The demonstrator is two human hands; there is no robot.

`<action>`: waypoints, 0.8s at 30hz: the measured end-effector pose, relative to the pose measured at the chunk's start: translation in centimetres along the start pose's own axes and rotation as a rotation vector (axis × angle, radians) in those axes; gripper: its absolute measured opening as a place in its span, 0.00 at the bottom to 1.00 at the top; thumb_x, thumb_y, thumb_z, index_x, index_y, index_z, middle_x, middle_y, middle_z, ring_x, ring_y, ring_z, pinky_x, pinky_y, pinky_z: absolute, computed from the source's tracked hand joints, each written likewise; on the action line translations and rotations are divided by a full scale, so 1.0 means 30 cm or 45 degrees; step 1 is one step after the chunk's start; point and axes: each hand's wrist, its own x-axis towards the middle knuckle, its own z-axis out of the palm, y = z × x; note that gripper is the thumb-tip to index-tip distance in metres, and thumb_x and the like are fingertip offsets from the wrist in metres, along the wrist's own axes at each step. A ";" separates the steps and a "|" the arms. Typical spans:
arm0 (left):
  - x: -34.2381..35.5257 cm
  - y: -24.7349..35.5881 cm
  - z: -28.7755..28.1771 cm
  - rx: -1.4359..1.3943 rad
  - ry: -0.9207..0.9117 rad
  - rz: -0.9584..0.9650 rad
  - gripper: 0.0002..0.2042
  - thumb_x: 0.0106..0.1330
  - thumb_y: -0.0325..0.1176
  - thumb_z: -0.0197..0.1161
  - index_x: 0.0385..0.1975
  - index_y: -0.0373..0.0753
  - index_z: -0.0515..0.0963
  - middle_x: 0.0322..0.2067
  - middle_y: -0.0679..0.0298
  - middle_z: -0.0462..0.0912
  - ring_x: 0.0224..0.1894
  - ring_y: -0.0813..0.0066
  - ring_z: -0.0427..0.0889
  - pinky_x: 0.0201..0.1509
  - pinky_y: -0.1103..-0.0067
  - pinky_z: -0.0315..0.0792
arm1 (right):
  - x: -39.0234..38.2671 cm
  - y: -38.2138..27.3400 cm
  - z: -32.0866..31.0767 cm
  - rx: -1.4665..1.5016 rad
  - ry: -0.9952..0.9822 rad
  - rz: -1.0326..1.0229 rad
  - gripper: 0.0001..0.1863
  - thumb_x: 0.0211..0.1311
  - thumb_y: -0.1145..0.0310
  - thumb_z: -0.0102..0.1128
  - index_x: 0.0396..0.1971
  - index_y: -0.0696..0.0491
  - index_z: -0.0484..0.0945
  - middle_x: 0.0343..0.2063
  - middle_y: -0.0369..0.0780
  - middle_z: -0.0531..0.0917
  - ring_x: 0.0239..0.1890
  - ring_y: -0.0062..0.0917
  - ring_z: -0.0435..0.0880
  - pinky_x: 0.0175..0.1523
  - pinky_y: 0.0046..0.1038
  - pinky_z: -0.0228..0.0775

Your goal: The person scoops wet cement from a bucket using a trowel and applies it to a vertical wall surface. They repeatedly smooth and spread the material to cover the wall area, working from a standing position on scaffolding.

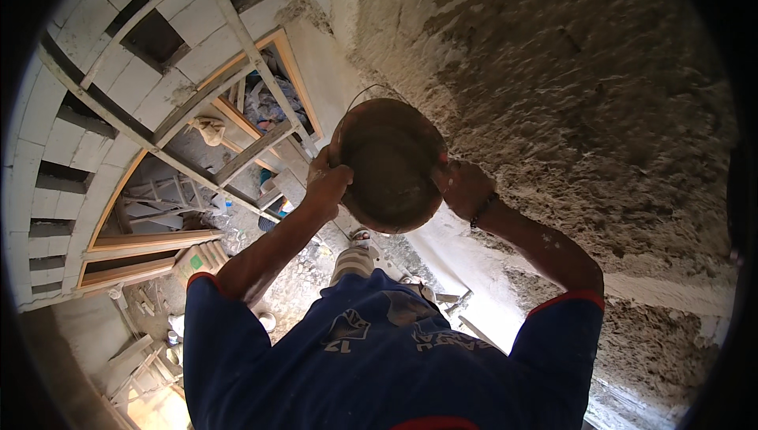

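Observation:
Between my two hands a round bucket (388,163) is held up, its open top facing me. Grey-brown muck that looks like wet mortar coats its inside; how full it is I cannot tell. A thin wire handle (377,87) arches over the far rim. My left hand (327,185) grips the left rim, with the thumb over the edge. Closed on the right rim is my right hand (463,188), a dark bracelet at its wrist. Right beside the bucket rises a rough, wet-looking plastered wall (584,106).
A wooden ladder-like frame (185,163) stands to my left, before a pale block wall (47,106) with openings. Wooden door or window frames (150,242) lean there. Below, the floor (296,284) is littered with debris, near a cardboard box (199,261) and my foot (360,235).

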 end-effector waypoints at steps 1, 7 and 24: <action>-0.002 0.021 0.016 0.019 -0.002 -0.006 0.25 0.44 0.21 0.53 0.49 0.30 0.71 0.35 0.62 0.75 0.33 0.76 0.73 0.37 0.81 0.69 | 0.007 -0.010 0.012 0.146 -0.081 -0.003 0.11 0.60 0.64 0.51 0.41 0.49 0.74 0.36 0.50 0.79 0.36 0.39 0.82 0.37 0.38 0.77; 0.002 0.054 0.033 0.089 0.002 -0.050 0.24 0.44 0.23 0.55 0.47 0.30 0.71 0.31 0.63 0.74 0.27 0.77 0.71 0.29 0.82 0.69 | 0.004 -0.037 0.051 0.497 0.062 -0.212 0.14 0.61 0.58 0.53 0.44 0.46 0.75 0.34 0.44 0.82 0.38 0.40 0.82 0.43 0.42 0.77; 0.011 0.058 -0.122 0.084 0.058 -0.072 0.21 0.45 0.23 0.55 0.44 0.33 0.72 0.26 0.65 0.72 0.23 0.78 0.70 0.24 0.81 0.67 | -0.164 0.127 -0.829 0.432 0.228 0.218 0.20 0.54 0.58 0.64 0.43 0.56 0.77 0.34 0.45 0.81 0.34 0.31 0.82 0.39 0.34 0.77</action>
